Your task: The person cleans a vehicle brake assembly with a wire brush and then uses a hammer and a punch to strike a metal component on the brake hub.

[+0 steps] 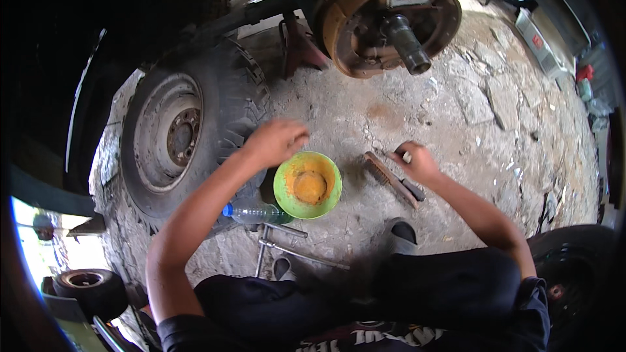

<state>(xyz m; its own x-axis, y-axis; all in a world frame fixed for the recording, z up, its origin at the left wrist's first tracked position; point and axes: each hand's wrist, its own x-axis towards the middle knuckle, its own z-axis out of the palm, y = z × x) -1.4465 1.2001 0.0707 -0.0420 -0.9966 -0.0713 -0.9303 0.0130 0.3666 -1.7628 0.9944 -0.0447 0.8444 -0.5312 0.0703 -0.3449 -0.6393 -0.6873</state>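
My left hand [279,140], fingers curled and slightly blurred, hovers just above and left of a green bowl [323,204] stained orange-brown inside. What it holds, if anything, is hidden. My right hand [417,163] is closed around a small pale object too small to name. Beside it on the ground lie a wooden-backed brush [380,171] and a dark-handled tool [413,188]. A plastic bottle [254,212] lies left of the bowl, with a metal cross-shaped wrench [295,254] below it. Above, a rusty brake drum assembly [352,42] with a protruding spindle hangs from the vehicle.
An upright tyre [147,169] stands at left, near a red jack stand [301,55]. Small wheels [88,290] lie lower left, another tyre [574,267] lower right. A pale crate [541,39] sits along the right. My feet [401,234] rest on cracked, rough concrete [469,215].
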